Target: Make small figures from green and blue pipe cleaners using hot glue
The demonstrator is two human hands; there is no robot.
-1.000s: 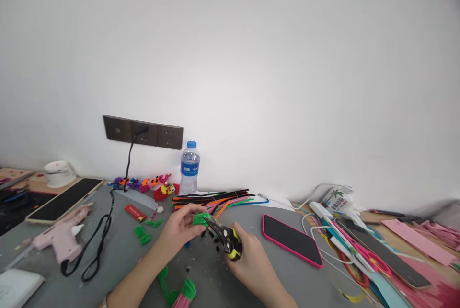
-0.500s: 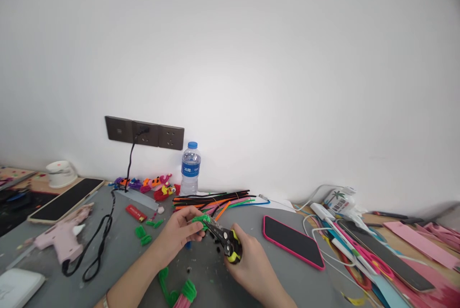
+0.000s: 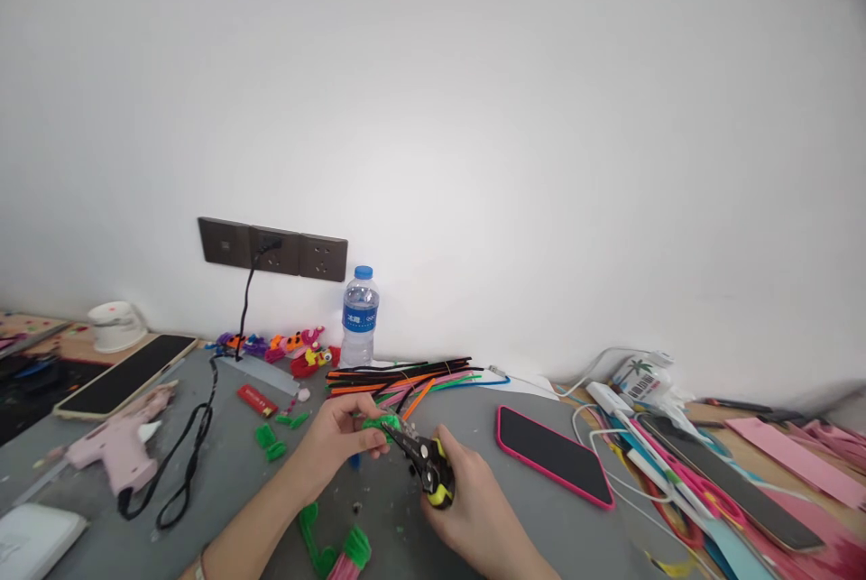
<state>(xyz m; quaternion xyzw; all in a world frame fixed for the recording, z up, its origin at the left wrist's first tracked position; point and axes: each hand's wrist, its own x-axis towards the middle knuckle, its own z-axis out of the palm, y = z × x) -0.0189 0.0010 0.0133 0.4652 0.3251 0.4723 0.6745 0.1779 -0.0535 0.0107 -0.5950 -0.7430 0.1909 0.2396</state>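
- Two bare hands work close together above the gray tabletop (image 3: 555,526), near its middle.
- The left hand (image 3: 331,440) pinches a fuzzy green piece (image 3: 373,423) between thumb and fingers, holding it up off the surface; part of the piece is hidden by the fingers.
- The right hand (image 3: 470,485) is wrapped around the black-and-yellow handles of a hand tool (image 3: 425,454), its metal nose pointing toward the left hand.
- The tool's tip overlaps the green piece; whether its blades are parted or closed, I cannot tell.
- On the tabletop left of the left hand lie short green bits (image 3: 271,443), and below, at the bottom edge, a curled green strip (image 3: 309,530) and a pink bundle with a green end (image 3: 352,553).
- Just behind the hands rests a heap of colored fuzzy stems (image 3: 399,377), mostly black and orange.
- A water bottle (image 3: 359,318) with a blue cap stands upright behind, by the wall, with small bright figures (image 3: 294,347) to its left.
- Right of the right hand, well apart from it, lies a phone in a pink case (image 3: 555,456).
- Far left, a pink glue gun (image 3: 118,452) lies on its side, its black cord (image 3: 196,445) running up to a wall socket (image 3: 274,249).
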